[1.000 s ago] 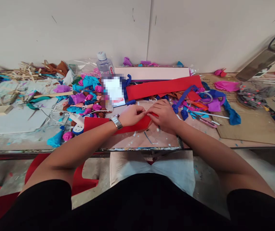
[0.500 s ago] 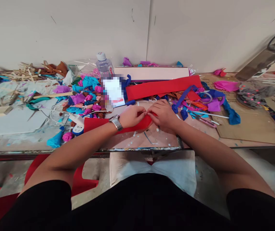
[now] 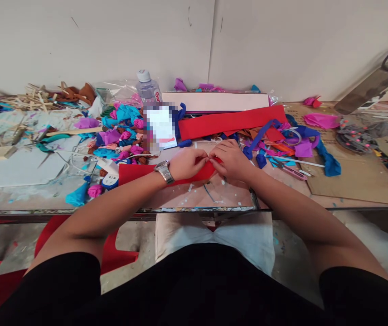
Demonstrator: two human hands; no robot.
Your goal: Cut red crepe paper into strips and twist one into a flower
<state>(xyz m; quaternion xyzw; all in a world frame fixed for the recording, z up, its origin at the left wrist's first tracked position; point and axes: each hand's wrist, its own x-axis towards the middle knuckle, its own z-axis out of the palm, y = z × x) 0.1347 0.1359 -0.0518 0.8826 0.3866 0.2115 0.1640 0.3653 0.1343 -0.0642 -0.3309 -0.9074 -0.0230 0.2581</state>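
A long red strip [image 3: 136, 174], crepe paper or cloth by its look, runs along the front of the table under my left wrist. Near its right end my left hand [image 3: 189, 163] pinches the edge, thumb and fingertips closed. My right hand [image 3: 230, 160] grips the same end, its fingers curled over and the tips almost touching those of the left. Exactly how the strip is folded between the fingertips is hidden. Behind my hands lies a second, wider red strip [image 3: 231, 122]. Blue ribbon-like pieces [image 3: 260, 140] rest to the right of it.
A phone [image 3: 162, 127] with a blurred screen leans before a clear bottle [image 3: 148, 90]. Colourful rolled pieces [image 3: 122, 140] heap at left, near a white power strip [image 3: 110, 179]. A pink cutter [image 3: 294, 172] and cardboard [image 3: 357, 181] lie at right.
The view has shifted very slightly. My hands keep nearly the same pose on the red strip, with only small finger movement.
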